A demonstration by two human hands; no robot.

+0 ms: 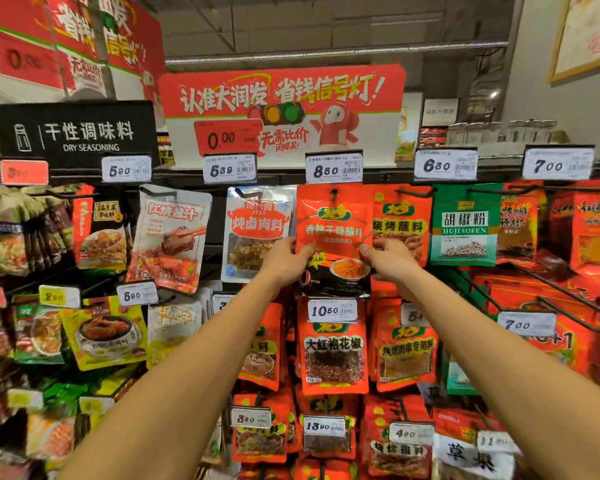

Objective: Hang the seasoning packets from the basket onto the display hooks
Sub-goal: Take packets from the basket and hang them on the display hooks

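Both arms reach up to the top row of the seasoning display, where a red seasoning packet (pixel 333 233) hangs flat against the rack, its punched hole at the black display hook (pixel 334 194) just beneath the 8.50 price tag (pixel 334 168). The left hand (pixel 286 259) grips the packet's left edge about halfway down, fingers curled round it with the thumb on the front. The right hand (pixel 388 258) pinches the right edge at the same height, thumb and forefinger closed on the foil. The packet's lower part is dark with a picture of a bowl of orange powder. To its left hangs a clear-and-white packet (pixel 257 230), to its right another red packet (pixel 404 220) and then a green pepper packet (pixel 465 226). Below, a 10.50 price tag (pixel 332 310) sits over a red peppercorn packet (pixel 334 358). Above the rack stands a red promotional sign (pixel 281 95), and to the left a black "DRY SEASONING" sign (pixel 77 133).
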